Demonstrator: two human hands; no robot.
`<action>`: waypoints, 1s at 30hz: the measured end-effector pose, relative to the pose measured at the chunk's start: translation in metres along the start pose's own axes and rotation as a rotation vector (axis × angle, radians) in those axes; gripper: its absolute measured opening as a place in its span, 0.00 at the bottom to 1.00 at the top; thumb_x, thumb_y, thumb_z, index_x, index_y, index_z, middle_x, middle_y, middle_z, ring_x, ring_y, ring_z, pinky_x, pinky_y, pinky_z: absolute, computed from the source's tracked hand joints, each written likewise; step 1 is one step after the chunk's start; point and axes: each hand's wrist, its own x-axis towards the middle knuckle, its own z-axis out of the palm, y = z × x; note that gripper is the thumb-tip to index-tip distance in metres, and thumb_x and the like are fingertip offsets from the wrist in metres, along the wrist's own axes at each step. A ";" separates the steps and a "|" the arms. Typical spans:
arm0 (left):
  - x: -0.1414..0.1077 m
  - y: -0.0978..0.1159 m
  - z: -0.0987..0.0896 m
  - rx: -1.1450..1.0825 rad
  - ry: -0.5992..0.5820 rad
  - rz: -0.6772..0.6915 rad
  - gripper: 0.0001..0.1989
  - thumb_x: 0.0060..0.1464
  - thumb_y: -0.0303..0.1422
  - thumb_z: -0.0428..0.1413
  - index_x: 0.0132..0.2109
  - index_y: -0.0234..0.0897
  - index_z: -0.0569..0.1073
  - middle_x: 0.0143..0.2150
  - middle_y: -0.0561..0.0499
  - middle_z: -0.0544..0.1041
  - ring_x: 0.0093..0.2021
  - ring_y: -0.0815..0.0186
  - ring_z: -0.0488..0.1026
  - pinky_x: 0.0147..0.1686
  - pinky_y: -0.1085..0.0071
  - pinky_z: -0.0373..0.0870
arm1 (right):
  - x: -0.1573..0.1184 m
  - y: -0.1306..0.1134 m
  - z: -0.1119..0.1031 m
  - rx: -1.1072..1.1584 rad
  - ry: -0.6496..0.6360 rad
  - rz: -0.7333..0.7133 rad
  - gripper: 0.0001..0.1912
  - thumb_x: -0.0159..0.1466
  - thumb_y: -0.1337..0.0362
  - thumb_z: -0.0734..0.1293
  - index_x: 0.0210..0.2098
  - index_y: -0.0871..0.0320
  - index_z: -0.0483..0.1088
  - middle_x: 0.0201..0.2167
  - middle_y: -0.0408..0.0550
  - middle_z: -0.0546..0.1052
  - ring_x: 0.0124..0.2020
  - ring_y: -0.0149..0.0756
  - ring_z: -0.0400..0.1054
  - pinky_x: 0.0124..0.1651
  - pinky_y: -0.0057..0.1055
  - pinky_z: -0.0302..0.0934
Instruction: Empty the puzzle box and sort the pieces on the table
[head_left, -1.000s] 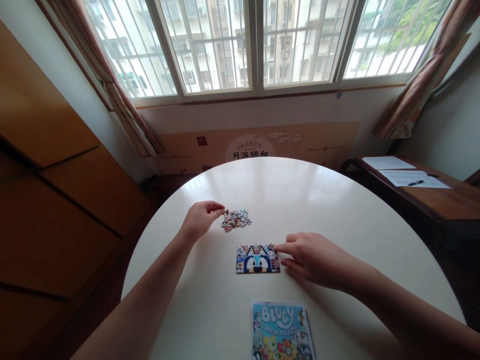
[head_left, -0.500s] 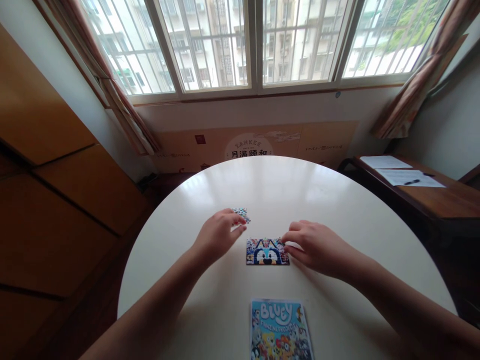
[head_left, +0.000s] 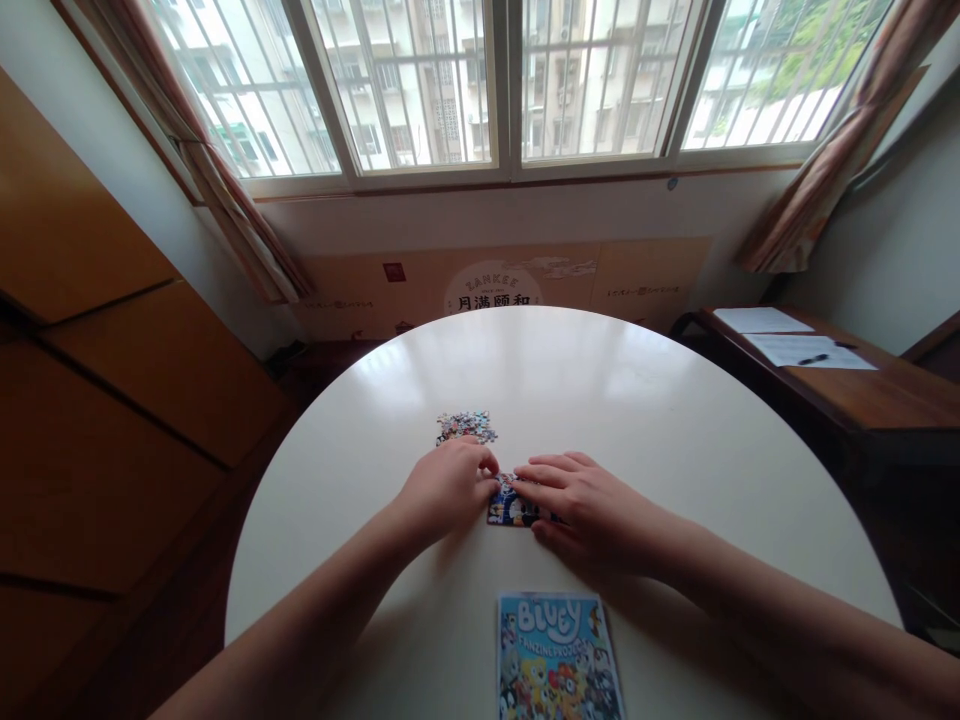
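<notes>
A partly joined jigsaw puzzle (head_left: 504,512) with a blue cartoon dog face lies mid-table, its right half covered by my right hand. My right hand (head_left: 581,500) rests over it with fingers stretched out, holding nothing. At the puzzle's upper left corner, my left hand (head_left: 454,482) has its thumb and fingertips pressed together; whatever is between them is hidden. Just beyond the left hand sits a heap of loose jigsaw pieces (head_left: 466,424). Nearer to me lies a blue cartoon picture card (head_left: 559,655) reading "Bluey".
Everything lies on a round white table (head_left: 675,400). To the right stands a brown wooden desk (head_left: 900,395) with papers (head_left: 806,350) and pens on it. Orange-brown cabinets (head_left: 112,350) line the left side, and a barred window is ahead.
My right hand has moved left from the puzzle's right edge onto it. My left hand has come down and closer to the puzzle's left corner, uncovering more of the loose pieces.
</notes>
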 end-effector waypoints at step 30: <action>0.030 -0.082 -0.019 -0.258 0.314 -0.284 0.08 0.51 0.37 0.60 0.37 0.41 0.81 0.35 0.50 0.82 0.35 0.59 0.77 0.37 0.67 0.72 | -0.004 0.001 -0.003 0.003 0.016 0.026 0.21 0.67 0.59 0.65 0.59 0.49 0.69 0.61 0.51 0.67 0.61 0.44 0.61 0.63 0.48 0.54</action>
